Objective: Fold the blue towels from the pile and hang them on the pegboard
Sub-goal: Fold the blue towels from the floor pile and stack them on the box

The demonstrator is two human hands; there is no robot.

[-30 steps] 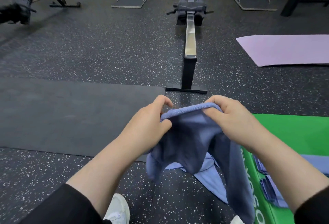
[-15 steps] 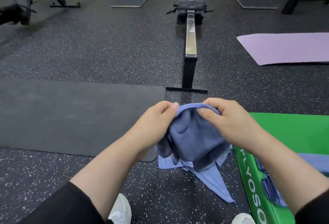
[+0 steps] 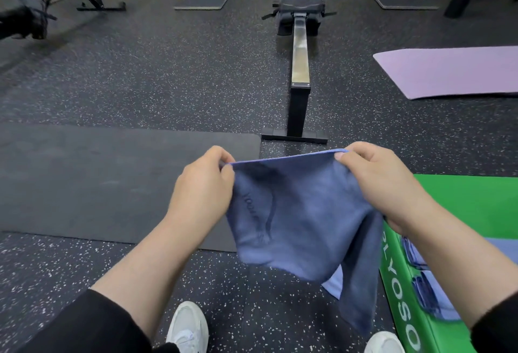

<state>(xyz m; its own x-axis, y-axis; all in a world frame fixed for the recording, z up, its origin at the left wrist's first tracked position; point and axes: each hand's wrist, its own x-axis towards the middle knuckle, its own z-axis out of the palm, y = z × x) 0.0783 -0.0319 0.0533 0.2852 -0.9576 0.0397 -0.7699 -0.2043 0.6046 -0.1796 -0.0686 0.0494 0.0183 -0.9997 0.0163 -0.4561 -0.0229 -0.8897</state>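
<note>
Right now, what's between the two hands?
In the head view, the top edge of the blue towel spans the gap, pinched by the left hand and right hand; the rest hangs below.

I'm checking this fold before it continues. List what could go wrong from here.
1. The towel hangs unevenly: its right side trails far lower, so the fold may come out crooked.
2. Left hand and right hand only pinch the top corners; one could slip.
3. The low tail may brush the floor.
</note>
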